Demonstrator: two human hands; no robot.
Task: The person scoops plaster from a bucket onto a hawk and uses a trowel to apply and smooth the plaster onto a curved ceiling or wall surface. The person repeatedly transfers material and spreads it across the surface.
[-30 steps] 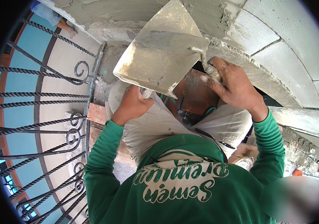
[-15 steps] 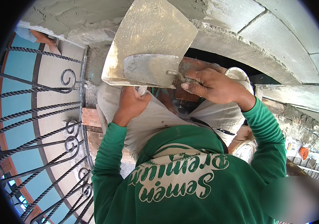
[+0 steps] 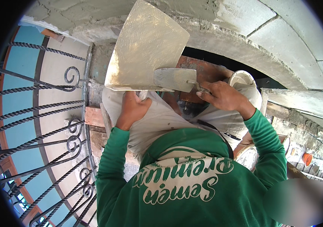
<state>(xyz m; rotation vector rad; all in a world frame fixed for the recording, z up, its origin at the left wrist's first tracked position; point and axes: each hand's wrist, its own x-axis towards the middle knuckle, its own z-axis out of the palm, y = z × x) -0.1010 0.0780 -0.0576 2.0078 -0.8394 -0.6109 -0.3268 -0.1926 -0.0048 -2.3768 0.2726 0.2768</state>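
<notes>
Holding trowel [image 3: 180, 78], wearing lettered shirt [image 3: 191, 185]

1. Bright, diffuse light; mild glare on flat board [image 3: 144, 45], top center.
2. Deep shadow under concrete slab [image 3: 225, 43].
3. Fisheye: black corners, dark stripe [image 3: 40, 62] bowed, left.
4. Blurred oval [image 3: 301, 202], lower right.

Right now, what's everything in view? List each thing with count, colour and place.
plate: one, pale silvery-gold, top centre
trowel: one, grey, by the plate's lower right corner
plaster: one stretch, grey, along the top
blocks: several, pale grey, upper right
railing: one, black, left
orange object: one, orange, far right
another person's foot: one, partly visible, upper left
shirt: one, green and white, lower centre
trousers: one pair, off-white, centre
left hand: one, bare, gripping the plate at its near edge
right hand: one, bare, gripping the trowel
</notes>
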